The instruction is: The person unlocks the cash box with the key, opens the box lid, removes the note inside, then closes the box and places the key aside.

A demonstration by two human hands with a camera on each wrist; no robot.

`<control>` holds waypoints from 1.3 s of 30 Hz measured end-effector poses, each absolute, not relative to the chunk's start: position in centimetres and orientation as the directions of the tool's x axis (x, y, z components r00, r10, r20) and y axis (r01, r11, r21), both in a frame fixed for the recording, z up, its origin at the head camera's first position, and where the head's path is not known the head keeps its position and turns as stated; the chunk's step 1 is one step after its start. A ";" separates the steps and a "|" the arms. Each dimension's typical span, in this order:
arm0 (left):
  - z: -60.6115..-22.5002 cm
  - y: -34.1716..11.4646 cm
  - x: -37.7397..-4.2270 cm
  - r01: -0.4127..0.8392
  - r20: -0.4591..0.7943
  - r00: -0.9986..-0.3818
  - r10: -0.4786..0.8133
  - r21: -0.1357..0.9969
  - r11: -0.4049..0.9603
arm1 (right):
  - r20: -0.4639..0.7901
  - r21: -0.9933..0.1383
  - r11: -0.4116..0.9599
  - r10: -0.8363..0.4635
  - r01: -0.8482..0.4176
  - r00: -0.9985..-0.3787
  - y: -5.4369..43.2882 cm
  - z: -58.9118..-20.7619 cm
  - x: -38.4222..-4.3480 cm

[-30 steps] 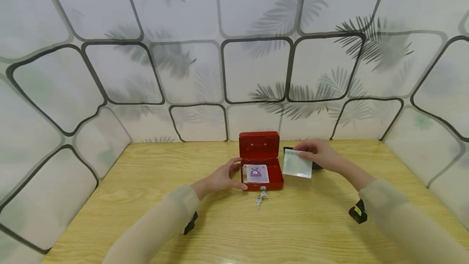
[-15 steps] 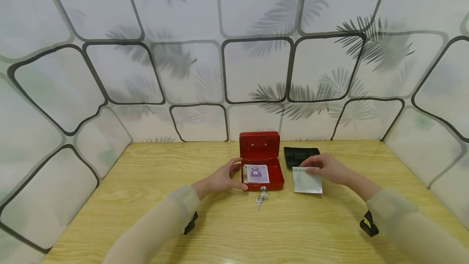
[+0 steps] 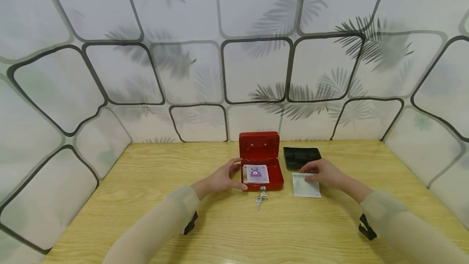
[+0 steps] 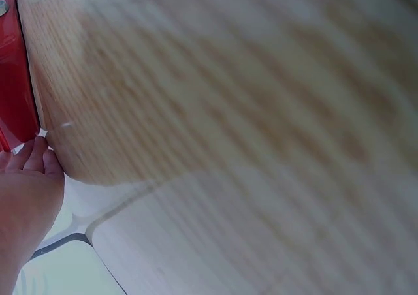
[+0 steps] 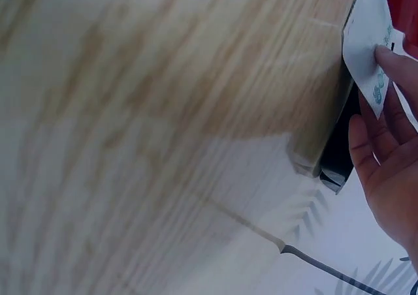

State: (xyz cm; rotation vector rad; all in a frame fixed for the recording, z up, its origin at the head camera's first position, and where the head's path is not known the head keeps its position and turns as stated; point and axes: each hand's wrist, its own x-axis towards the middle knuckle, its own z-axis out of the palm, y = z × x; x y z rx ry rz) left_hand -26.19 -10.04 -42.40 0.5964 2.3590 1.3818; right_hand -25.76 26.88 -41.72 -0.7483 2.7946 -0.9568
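Observation:
In the head view a red cash box (image 3: pixel 273 185) stands on the table, its lid raised. My left hand (image 3: pixel 220 178) holds the box at its left side, thumb at the front corner and fingers farther back. The left wrist view shows these fingers (image 4: pixel 34 156) against the red box (image 4: pixel 16 79). Inside lie purple printed paper notes (image 3: pixel 257 173) with a bear-like picture. To the right of the box, my right hand (image 3: pixel 327 173) pinches the top edge of a pale, greenish printed paper note (image 3: pixel 307 187), close over the table. In the right wrist view the note (image 5: pixel 366 47) slants from the thumb.
A black compartment tray (image 3: pixel 298 155) lies behind the right hand. A small lock with keys (image 3: pixel 259 200) rests in front of the box. The wooden table (image 3: pixel 234 231) ends at a patterned fabric wall (image 3: pixel 256 70).
My right hand has moved the pale note rightward and down toward the table, uncovering the black tray. The left hand and cash box have stayed in place.

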 end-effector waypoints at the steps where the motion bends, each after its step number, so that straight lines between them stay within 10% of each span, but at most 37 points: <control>1: -42.4 -10.0 -26.2 0.182 -0.080 -0.854 0.514 0.880 0.439 | 0.067 -0.598 0.683 -0.480 -0.420 -0.875 26.8 -41.8 -25.8; 39: -42.4 -10.0 -26.2 0.176 -0.081 -0.852 0.518 0.887 0.428 | 0.224 -0.676 0.572 -0.441 -0.464 -0.869 23.5 -38.1 -26.0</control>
